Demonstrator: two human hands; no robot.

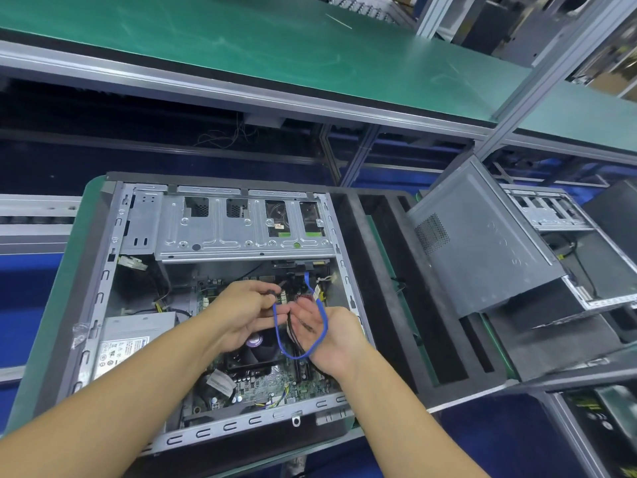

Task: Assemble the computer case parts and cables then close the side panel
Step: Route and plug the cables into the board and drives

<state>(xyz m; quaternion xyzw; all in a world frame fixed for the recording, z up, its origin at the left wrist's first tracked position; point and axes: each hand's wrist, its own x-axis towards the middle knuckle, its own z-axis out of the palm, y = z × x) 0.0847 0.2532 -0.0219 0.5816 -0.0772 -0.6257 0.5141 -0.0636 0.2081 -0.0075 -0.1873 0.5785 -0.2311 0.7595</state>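
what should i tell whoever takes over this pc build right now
Left hand pinches the free end of the blue cable.
Right hand open, palm up, blue loop draped over it, black wires across the palm.
Computer case lies open; grey panel leans to its right.
Done: motherboard, power supply in.
Left: plug cables, close panel.

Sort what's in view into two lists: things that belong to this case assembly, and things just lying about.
Job in hand:
open computer case; blue cable, pinched by the left hand and looped round the right hand; black cables across the right palm; grey side panel propped at right.

Lying about:
second case at far right; green conveyor belt; loose wires beneath it.
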